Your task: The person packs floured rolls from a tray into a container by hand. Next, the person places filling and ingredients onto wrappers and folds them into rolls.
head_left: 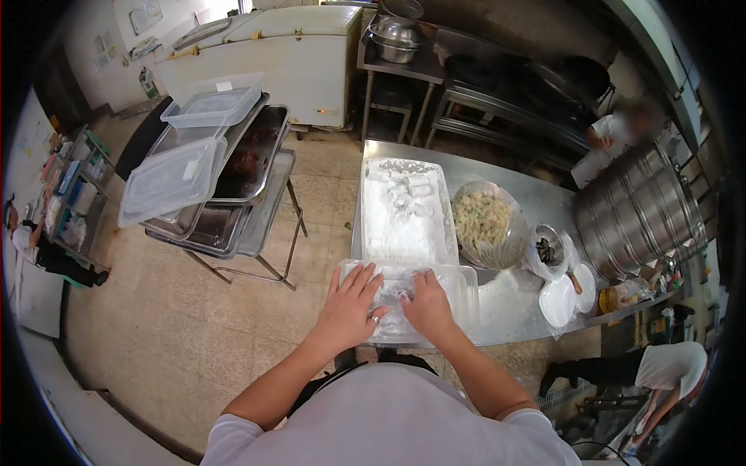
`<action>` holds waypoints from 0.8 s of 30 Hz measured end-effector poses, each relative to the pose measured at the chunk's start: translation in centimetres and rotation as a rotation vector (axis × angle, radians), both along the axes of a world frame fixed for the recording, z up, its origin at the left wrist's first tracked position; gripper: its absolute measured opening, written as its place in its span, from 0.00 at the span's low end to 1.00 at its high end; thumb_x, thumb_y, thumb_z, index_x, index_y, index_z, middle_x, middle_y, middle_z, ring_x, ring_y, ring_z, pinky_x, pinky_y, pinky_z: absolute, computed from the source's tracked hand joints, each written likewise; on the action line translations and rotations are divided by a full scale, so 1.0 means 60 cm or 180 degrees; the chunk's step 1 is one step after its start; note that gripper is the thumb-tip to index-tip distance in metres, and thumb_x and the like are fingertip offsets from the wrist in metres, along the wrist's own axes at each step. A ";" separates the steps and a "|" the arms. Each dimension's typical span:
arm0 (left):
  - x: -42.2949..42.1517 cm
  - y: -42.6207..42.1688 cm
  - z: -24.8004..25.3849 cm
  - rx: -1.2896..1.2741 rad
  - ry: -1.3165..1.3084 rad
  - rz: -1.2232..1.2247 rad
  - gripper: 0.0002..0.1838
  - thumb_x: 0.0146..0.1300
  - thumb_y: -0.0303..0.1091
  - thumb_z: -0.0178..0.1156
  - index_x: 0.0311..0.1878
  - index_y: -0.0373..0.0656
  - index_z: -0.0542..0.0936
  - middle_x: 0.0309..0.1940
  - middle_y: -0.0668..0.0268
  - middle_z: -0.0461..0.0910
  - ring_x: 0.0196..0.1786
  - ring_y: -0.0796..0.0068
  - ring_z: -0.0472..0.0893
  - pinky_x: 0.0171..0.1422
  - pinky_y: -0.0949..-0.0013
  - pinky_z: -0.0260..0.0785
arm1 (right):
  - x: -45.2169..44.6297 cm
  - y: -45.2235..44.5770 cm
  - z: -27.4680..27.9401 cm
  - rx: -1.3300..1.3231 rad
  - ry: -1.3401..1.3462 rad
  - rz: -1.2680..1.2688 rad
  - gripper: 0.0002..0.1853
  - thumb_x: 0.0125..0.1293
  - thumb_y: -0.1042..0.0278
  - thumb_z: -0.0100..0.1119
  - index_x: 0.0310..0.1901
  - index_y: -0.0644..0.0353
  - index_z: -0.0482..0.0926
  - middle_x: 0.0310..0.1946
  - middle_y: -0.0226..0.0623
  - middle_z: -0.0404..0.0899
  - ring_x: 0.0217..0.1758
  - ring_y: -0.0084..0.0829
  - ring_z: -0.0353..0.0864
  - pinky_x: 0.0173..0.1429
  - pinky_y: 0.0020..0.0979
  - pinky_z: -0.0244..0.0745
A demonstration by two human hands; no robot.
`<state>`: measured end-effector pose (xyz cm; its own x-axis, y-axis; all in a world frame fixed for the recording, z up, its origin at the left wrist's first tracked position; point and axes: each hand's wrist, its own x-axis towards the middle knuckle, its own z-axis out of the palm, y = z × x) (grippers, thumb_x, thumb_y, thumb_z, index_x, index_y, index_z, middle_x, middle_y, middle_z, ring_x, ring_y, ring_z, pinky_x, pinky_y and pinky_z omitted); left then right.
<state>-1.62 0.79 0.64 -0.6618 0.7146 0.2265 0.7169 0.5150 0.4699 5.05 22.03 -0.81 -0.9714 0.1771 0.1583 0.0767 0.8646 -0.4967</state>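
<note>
My left hand (352, 305) lies with its fingers spread over the left part of a clear plastic container (465, 299) at the table's front edge. A ring shows on one finger. My right hand (427, 305) is over the middle of the same container, its fingers bent together and pointing down; what they hold, if anything, is too small to make out. White powder and plastic film show between the hands. Just beyond is a tray of white flour (396, 225) with several floured pieces (418, 185) near its far end.
Right of the tray stand a bowl of pale filling (483, 221), a small bagged bowl (546, 247), white plates (558, 300) and a large metal steamer (641, 213). Stacked trays (252, 151) are at left, a freezer (272, 70) behind. People (672, 365) (619, 133) are at right, another (31, 237) far left.
</note>
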 end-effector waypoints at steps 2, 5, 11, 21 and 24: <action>-0.012 0.013 -0.001 0.0110 0.0172 0.0044 0.28 0.74 0.45 0.67 0.73 0.43 0.80 0.79 0.51 0.73 0.82 0.46 0.68 0.89 0.32 0.47 | -0.003 0.004 0.019 -0.0178 -0.0241 0.0043 0.30 0.62 0.69 0.76 0.63 0.76 0.78 0.56 0.69 0.78 0.58 0.67 0.83 0.64 0.52 0.83; -0.028 0.036 -0.013 0.0166 0.0260 0.0130 0.19 0.72 0.41 0.70 0.64 0.51 0.88 0.75 0.56 0.78 0.79 0.50 0.72 0.88 0.34 0.51 | -0.007 0.024 0.047 -0.0128 -0.0024 0.0107 0.28 0.60 0.70 0.78 0.60 0.73 0.81 0.58 0.69 0.80 0.56 0.66 0.85 0.61 0.56 0.82; -0.033 0.051 -0.013 0.0269 0.0207 0.0331 0.10 0.68 0.40 0.73 0.51 0.55 0.95 0.70 0.61 0.83 0.75 0.56 0.76 0.86 0.37 0.56 | -0.162 0.168 0.069 -0.0251 0.0144 0.0288 0.24 0.66 0.70 0.71 0.61 0.72 0.82 0.57 0.58 0.83 0.59 0.60 0.85 0.65 0.52 0.81; -0.039 0.054 0.005 0.0358 -0.0067 0.0482 0.11 0.66 0.40 0.76 0.51 0.55 0.95 0.69 0.63 0.84 0.73 0.57 0.78 0.84 0.43 0.60 | -0.355 0.216 -0.154 0.2126 -0.0379 0.1740 0.10 0.71 0.72 0.59 0.49 0.60 0.86 0.52 0.45 0.85 0.56 0.45 0.87 0.61 0.45 0.85; -0.040 0.055 0.008 0.0400 -0.0054 0.0484 0.11 0.66 0.40 0.77 0.50 0.55 0.95 0.69 0.62 0.84 0.72 0.56 0.78 0.83 0.45 0.61 | -0.353 0.195 -0.137 0.2093 -0.1207 0.1574 0.12 0.72 0.67 0.59 0.51 0.61 0.87 0.55 0.46 0.86 0.58 0.45 0.87 0.62 0.46 0.85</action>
<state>-3.99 4.07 1.10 -0.7645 0.5729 0.2955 0.6267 0.5533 0.5487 -16.12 33.73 -9.00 -0.9202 -0.2874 -0.2659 -0.3209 0.9426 0.0919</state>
